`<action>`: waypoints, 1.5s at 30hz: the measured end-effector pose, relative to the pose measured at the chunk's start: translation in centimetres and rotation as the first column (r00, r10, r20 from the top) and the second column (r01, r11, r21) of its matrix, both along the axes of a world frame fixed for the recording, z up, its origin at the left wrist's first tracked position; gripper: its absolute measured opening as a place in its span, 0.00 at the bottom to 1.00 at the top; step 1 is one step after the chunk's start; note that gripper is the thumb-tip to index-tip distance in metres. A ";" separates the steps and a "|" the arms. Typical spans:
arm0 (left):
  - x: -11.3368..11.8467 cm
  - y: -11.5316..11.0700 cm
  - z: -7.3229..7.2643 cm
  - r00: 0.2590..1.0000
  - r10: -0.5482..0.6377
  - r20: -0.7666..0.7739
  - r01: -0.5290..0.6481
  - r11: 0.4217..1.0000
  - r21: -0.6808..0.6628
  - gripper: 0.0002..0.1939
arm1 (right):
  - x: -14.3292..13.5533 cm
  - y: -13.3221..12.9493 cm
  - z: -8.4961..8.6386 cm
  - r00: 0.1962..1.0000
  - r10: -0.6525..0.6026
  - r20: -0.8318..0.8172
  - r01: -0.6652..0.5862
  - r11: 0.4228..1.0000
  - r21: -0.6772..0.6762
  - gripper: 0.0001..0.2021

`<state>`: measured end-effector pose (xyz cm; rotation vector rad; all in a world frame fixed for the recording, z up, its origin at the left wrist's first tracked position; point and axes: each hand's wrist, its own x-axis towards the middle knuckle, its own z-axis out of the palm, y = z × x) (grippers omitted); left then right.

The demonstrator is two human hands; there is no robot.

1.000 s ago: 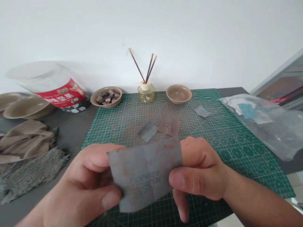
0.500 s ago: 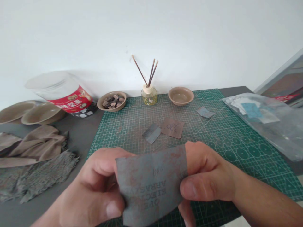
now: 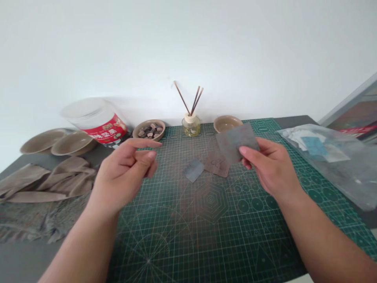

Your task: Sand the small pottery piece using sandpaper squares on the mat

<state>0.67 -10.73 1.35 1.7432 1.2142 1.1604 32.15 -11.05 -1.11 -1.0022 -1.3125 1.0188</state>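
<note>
My right hand point(image 3: 271, 167) pinches a grey sheet of sandpaper point(image 3: 235, 141) between thumb and fingers, raised in front of the small tan bowl point(image 3: 220, 126). My left hand point(image 3: 122, 173) holds nothing; its index finger points out, the thumb lies a little apart below it and the other fingers curl. It hovers over the left side of the green cutting mat point(image 3: 165, 212), in front of a bowl point(image 3: 136, 131) of small pinkish and dark pieces. Between the hands, a small grey sandpaper piece point(image 3: 193, 170) lies beside a brown sandpaper piece point(image 3: 216, 167) with handwriting.
A reed diffuser point(image 3: 191, 127) stands by the wall. On the left are a clear jar with a red label point(image 3: 104, 129), two tan bowls point(image 3: 35, 146), a beige cloth point(image 3: 67, 179) and a grey fuzzy cloth point(image 3: 44, 222). A plastic bag point(image 3: 350, 173) lies at right.
My left hand has let go of the sandpaper and moved up and away to the left. My right hand has carried the sheet forward over the mat.
</note>
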 end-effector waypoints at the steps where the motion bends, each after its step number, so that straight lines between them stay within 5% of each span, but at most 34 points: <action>1: -0.9 0.2 0.8 0.975 0.088 -0.203 -0.087 0.996 0.013 0.16 | 0.9 0.5 -0.2 0.996 -0.061 0.059 0.061 0.998 -0.005 0.08; 3: -2.9 0.1 1.9 0.785 0.157 -0.599 -0.143 0.987 0.072 0.18 | 2.9 0.9 -0.9 0.972 -0.133 0.195 0.140 0.990 -0.027 0.08; 5: -5.1 -0.5 1.7 0.635 0.097 -0.767 -0.072 0.995 0.067 0.21 | 5.0 0.6 -2.0 0.933 -0.182 0.310 0.216 0.973 -0.078 0.10; 7: -7.0 -1.5 -0.3 0.591 0.034 -0.806 -0.024 0.999 0.024 0.25 | 6.8 -0.1 -3.3 0.914 -0.218 0.344 0.272 0.955 -0.120 0.12; 12: -9.2 -3.7 -8.0 0.521 0.051 -0.852 -0.043 0.998 0.034 0.36 | 8.7 -2.0 -5.5 0.834 -0.271 0.481 0.342 0.937 -0.065 0.10; 14: -9.2 -4.1 -9.3 0.517 0.041 -0.855 -0.043 0.999 0.022 0.37 | 8.5 -2.5 -5.4 0.790 -0.285 0.543 0.349 0.937 -0.016 0.09; 17: -8.8 -4.2 -8.6 0.521 0.026 -0.853 -0.032 0.999 0.011 0.37 | 7.8 -3.1 -4.7 0.676 -0.267 0.687 0.303 0.950 0.072 0.08; 20: -7.6 -3.7 -6.6 0.486 0.017 -0.874 -0.014 1.000 0.012 0.36 | 7.5 -3.4 -4.5 0.525 -0.242 0.816 0.112 0.970 0.216 0.06; 25: -2.5 -1.4 -5.4 0.528 -0.189 -0.828 0.239 0.969 -0.069 0.45 | 7.6 -3.5 -4.7 0.383 -0.071 0.921 -0.222 0.961 0.167 0.18; 29: 1.5 0.9 -6.1 0.476 -0.271 -0.837 0.387 0.919 -0.078 0.48 | 6.6 -3.3 -3.8 0.388 -0.068 0.919 -0.190 0.970 0.151 0.16; 32: 2.3 1.8 -6.7 0.434 -0.333 -0.837 0.474 0.874 -0.102 0.47 | 4.8 -2.7 -3.2 0.351 -0.053 0.935 -0.176 0.977 0.121 0.18; 37: 1.1 1.0 -7.3 0.474 -0.265 -0.840 0.413 0.909 -0.054 0.37 | 1.2 -1.8 -3.5 0.294 0.021 0.956 -0.222 0.974 0.046 0.33; 42: 2.0 -0.8 -6.9 0.441 -0.239 -0.865 0.389 0.919 -0.056 0.31 | -1.4 -0.5 -4.2 0.262 -0.029 0.965 -0.190 0.978 0.081 0.33; 45: 3.2 -0.9 -6.2 0.469 -0.224 -0.854 0.305 0.949 -0.081 0.37 | -2.3 0.7 -4.3 0.248 -0.065 0.966 -0.159 0.981 0.107 0.34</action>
